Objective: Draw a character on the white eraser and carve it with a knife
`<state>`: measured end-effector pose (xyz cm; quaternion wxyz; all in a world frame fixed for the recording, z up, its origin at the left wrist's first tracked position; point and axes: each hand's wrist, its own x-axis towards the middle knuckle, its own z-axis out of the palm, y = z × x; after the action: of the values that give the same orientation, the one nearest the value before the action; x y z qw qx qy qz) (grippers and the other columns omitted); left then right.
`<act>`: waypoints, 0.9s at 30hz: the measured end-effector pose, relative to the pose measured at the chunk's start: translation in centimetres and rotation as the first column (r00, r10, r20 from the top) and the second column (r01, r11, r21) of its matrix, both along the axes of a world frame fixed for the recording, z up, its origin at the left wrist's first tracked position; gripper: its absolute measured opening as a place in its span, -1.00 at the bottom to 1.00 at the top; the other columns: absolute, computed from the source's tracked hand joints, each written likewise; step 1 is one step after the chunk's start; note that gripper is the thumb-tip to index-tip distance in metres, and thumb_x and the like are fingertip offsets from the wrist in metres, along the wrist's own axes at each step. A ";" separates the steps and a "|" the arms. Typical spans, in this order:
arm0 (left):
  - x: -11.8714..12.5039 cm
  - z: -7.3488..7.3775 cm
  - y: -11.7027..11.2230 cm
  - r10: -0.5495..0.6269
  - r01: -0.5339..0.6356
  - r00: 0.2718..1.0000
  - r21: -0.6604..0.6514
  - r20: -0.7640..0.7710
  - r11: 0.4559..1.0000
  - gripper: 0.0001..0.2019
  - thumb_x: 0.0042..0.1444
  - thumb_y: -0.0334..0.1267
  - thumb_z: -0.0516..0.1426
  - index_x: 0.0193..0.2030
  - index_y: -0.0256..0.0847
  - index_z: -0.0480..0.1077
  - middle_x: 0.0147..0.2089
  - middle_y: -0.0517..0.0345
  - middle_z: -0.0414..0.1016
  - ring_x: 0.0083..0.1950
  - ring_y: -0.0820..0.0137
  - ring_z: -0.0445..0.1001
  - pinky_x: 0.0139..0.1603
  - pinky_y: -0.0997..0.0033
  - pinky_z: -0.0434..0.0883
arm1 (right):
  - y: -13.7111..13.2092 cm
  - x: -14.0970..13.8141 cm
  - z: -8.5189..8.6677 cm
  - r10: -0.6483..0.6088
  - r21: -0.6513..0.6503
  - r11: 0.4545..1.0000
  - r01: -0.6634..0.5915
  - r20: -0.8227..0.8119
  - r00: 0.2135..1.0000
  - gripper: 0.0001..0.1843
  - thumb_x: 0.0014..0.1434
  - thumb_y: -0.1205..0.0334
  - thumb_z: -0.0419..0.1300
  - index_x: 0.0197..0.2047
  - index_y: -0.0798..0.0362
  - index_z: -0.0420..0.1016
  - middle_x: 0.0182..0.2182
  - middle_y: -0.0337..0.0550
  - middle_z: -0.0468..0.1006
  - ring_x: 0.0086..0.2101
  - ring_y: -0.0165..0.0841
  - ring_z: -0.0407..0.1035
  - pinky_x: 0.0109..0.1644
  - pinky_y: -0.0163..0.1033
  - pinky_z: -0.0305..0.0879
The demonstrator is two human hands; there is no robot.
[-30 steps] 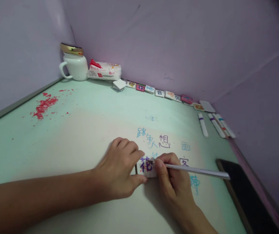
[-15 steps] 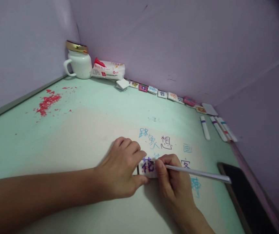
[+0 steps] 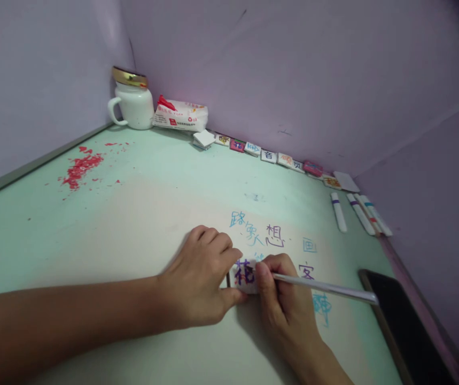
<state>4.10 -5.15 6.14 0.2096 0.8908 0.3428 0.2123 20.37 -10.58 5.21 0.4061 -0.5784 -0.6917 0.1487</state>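
Observation:
A small white tile (image 3: pixel 243 277) with a dark purple character lies on the pale green table (image 3: pixel 141 214). My left hand (image 3: pixel 199 278) pinches the tile's left edge between thumb and fingers and holds it flat. My right hand (image 3: pixel 283 299) is closed round a thin white pen (image 3: pixel 325 289), whose tip rests on the tile's right side. The pen's tail points right. Blue and purple characters (image 3: pixel 269 235) are written on the table just beyond both hands.
A white lidded mug (image 3: pixel 132 101) and a tissue pack (image 3: pixel 179 116) stand in the far corner. A row of small tiles (image 3: pixel 269 156) lines the back wall. Three markers (image 3: pixel 357 214) lie at right. A dark phone (image 3: pixel 405 321) is near right. Red crumbs (image 3: pixel 79 166) are scattered at left.
Both hands stay on the tile with the pen tip barely shifting. The view has drifted slightly, so the scene sits a little lower and to the right.

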 end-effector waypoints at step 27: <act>-0.3 -0.3 0.1 -0.051 0.051 0.997 -0.004 0.051 0.999 -0.65 -0.04 -0.29 0.21 -0.07 -0.28 0.37 -0.13 -0.02 0.38 -0.10 0.17 0.28 0.01 0.05 0.19 | -0.5 1.2 0.2 -0.060 -0.089 0.995 0.040 -0.233 0.971 -0.82 0.27 0.25 0.02 -0.37 -0.01 0.34 -0.57 -0.37 0.26 -0.57 -0.50 0.13 -0.51 -0.34 0.02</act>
<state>3.76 -5.01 5.87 0.2258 0.8931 0.3149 0.2284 21.59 -11.04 5.38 0.4642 -0.5904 -0.6172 0.2344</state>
